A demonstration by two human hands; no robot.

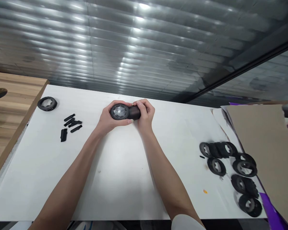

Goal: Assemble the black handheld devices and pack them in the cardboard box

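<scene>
Between my two hands, over the far middle of the white table, is a dark fabric shaver (134,113) with a round perforated metal head facing up. My left hand (109,117) wraps around the head end, its thumb along the near side. At the other end, my right hand (145,114) grips the dark cylindrical body, fingers curled over it. Part of the body is hidden by the fingers. Left of my hands lie several small black plastic strips (73,122) and a thicker black piece (63,135).
A black ring (47,103) rests at the table's far left corner. Several black rings (216,166) lie on the right side, near a cardboard box (261,137). A wooden board (19,105) borders the left edge. Behind the white table (124,179) stands a shiny ribbed panel (110,48).
</scene>
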